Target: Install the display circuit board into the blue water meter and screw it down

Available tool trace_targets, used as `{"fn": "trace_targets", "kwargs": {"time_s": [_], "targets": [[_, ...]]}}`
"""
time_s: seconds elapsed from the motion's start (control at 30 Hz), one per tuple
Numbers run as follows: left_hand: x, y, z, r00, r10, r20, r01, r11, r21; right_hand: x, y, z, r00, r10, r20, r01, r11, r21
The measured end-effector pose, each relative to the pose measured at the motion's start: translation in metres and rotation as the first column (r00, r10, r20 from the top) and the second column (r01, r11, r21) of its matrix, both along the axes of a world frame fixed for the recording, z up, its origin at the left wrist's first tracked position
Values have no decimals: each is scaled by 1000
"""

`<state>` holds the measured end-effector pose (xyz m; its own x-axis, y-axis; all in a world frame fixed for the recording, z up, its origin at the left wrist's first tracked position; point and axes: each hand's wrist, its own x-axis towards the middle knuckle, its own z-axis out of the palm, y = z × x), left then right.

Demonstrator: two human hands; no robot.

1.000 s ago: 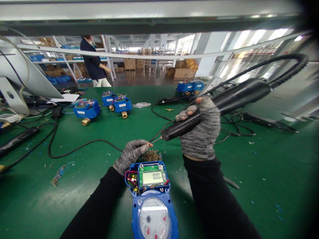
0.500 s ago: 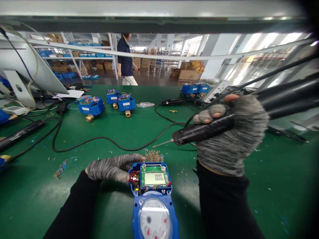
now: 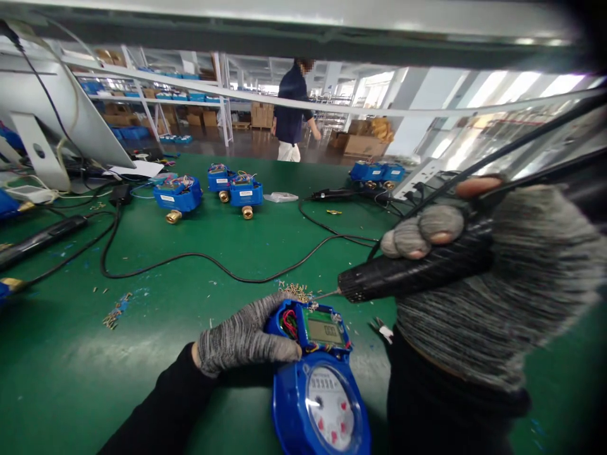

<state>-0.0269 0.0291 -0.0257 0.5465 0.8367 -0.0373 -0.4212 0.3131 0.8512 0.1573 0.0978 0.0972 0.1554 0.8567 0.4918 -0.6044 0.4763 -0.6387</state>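
Note:
A blue water meter (image 3: pixel 318 387) with an open green circuit board and small display lies tilted on the green bench in front of me. My left hand (image 3: pixel 246 338), in a grey fingerless glove, grips the meter's upper left side. My right hand (image 3: pixel 478 265), gloved the same way, is closed round a black electric screwdriver (image 3: pixel 412 272). Its thin bit points left and touches the top of the meter's board. A small heap of brass screws (image 3: pixel 296 291) lies just beyond the meter.
Three more blue meters (image 3: pixel 177 196) stand further back at the left, two others (image 3: pixel 377 172) at the back right. Black cables (image 3: pixel 190 258) loop across the bench. A second screwdriver (image 3: pixel 332 193) and a white power strip (image 3: pixel 420 174) lie behind. A person walks past the shelves.
My left hand has closed on the meter and tipped it up towards the left. The screwdriver has come down and its bit now meets the board. The person behind walked right.

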Motion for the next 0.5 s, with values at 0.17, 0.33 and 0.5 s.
{"fn": "trace_targets", "kwargs": {"time_s": [0.17,0.33,0.5], "targets": [[1,-1,-2,1000,21,-2,-20,1000,24,-1,3,0,1000,4,14,-3,999,-45],[2,-1,-1,1000,16,0,-16,1000,26,-8,4,-1,999,-6,52,14,989,-148],[0,-1,-1,999,13,-34,-13,1000,13,-15,4,-3,997,-36,65,45,989,-144]]}}
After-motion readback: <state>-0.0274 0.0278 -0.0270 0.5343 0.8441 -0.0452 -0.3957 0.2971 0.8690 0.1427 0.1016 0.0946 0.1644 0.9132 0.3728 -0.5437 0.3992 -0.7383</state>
